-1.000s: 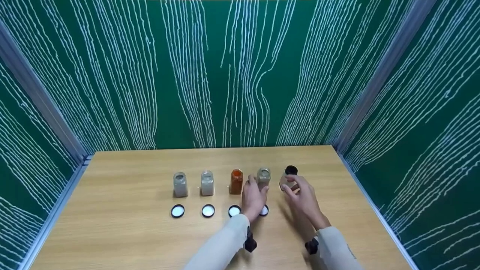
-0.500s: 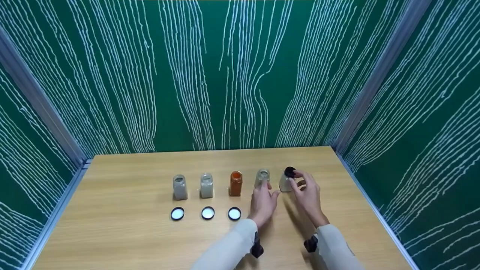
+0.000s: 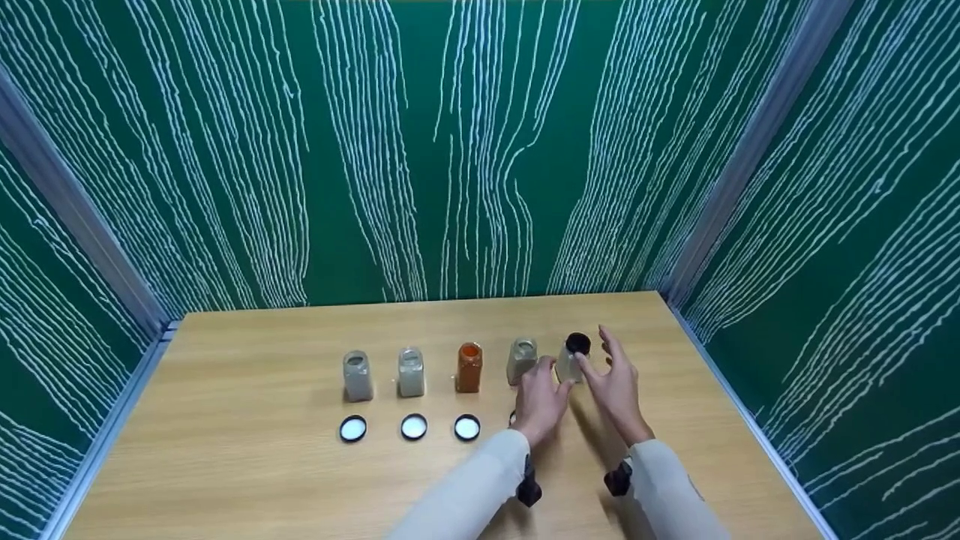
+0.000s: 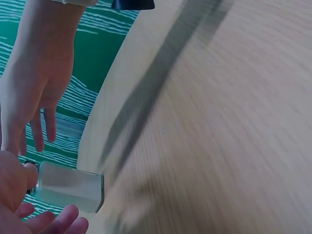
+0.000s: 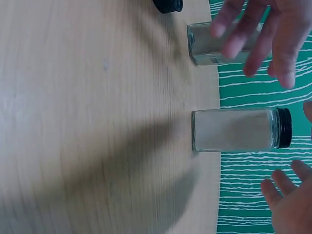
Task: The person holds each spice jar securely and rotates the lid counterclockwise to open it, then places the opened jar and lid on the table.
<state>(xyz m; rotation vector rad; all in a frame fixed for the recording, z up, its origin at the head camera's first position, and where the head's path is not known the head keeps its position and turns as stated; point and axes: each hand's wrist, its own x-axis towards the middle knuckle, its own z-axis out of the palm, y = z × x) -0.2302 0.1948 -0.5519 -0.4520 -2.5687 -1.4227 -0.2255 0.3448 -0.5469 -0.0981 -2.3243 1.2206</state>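
A square glass spice jar [image 3: 568,366] with a black screw lid [image 3: 577,343] stands upright at the right end of a row, pale powder inside. My left hand [image 3: 541,401] reaches to its left side, fingers spread and thumb towards the jar. In the right wrist view a gap shows between the left fingers [image 5: 258,36] and the capped jar. My right hand [image 3: 616,386] is on the jar's right, its fingers extended and apart, thumb close by the lid. Behind the left hand, an uncapped jar [image 3: 522,362] is partly covered.
Further left stand an orange-filled jar [image 3: 469,369] and two pale-filled jars [image 3: 411,373], all uncapped. Upturned lids [image 3: 466,427] lie in front of them, one mostly hidden by the left hand. Green walls with white lines border the wooden table [image 3: 247,465].
My left hand has moved right, from the uncapped jar towards the capped one. The right fingers came to the black lid, then spread away from it.
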